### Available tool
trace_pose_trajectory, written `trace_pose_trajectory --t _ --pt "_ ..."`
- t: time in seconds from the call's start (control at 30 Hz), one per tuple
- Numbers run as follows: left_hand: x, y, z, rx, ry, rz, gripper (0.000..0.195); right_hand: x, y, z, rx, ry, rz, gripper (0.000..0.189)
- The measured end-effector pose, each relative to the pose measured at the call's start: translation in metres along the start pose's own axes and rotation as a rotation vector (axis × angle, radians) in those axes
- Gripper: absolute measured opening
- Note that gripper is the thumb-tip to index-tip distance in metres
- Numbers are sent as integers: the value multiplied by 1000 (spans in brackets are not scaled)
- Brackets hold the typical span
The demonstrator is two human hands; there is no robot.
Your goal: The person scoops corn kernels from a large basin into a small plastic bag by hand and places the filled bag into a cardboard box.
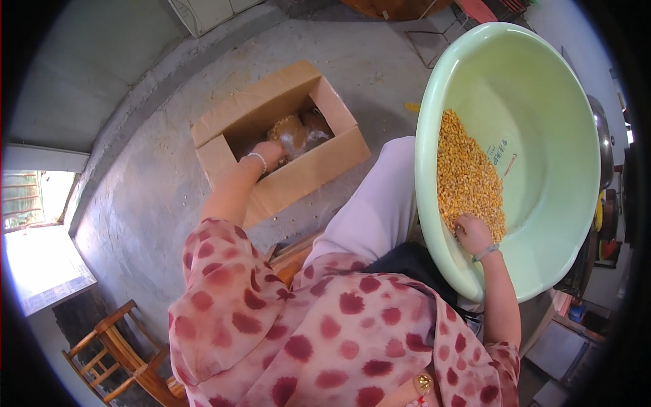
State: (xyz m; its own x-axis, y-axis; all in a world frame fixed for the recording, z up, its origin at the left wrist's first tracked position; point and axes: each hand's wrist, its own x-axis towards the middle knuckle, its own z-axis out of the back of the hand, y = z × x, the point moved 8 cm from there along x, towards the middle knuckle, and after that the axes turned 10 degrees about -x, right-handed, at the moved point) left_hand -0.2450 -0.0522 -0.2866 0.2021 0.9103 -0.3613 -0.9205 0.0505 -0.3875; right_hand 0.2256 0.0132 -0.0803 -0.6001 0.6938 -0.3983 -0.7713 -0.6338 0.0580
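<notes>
My left hand (pixel 270 152), with a beaded bracelet at the wrist, reaches into an open cardboard box (pixel 310 165) on the floor. Its fingertips are hard to see beside a clear plastic bag (pixel 300 145); brownish contents and some yellow kernels show next to it. On the right, a large pale green plastic basin (pixel 554 152) is tilted towards me. Yellow corn kernels (pixel 465 173) lie heaped along its left side. My right hand (pixel 473 233), wearing a bangle, rests at the near end of the heap with curled fingers; whether kernels are inside them is hidden.
Bare concrete floor (pixel 168 137) surrounds the box, with a few scattered kernels. A wooden chair (pixel 119 351) stands at lower left. My leg (pixel 371 203) lies between box and basin. A metal-legged stand (pixel 427 48) is behind the basin.
</notes>
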Motion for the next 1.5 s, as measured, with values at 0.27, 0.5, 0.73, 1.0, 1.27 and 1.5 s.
trace_pose_trajectory --t 0.27,0.5,0.73,1.0,1.27,1.5 --pt "15 10 -22 -506 119 128 35 -7 4 7 18 -14 21 10" --pt "-5 20 22 -501 -4 232 27 -8 2 5 -21 31 -37 12" --pt "-12 -13 60 -142 -310 181 38 -11 8 16 24 32 -58 11" --pt "-14 -5 3 -243 49 287 60 -12 9 17 10 -8 -55 11" --pt "-27 -7 36 -334 -79 339 42 -16 10 21 -12 13 -52 10" --pt "-11 1 2 -412 -45 254 33 -16 11 22 -25 -2 -31 12"
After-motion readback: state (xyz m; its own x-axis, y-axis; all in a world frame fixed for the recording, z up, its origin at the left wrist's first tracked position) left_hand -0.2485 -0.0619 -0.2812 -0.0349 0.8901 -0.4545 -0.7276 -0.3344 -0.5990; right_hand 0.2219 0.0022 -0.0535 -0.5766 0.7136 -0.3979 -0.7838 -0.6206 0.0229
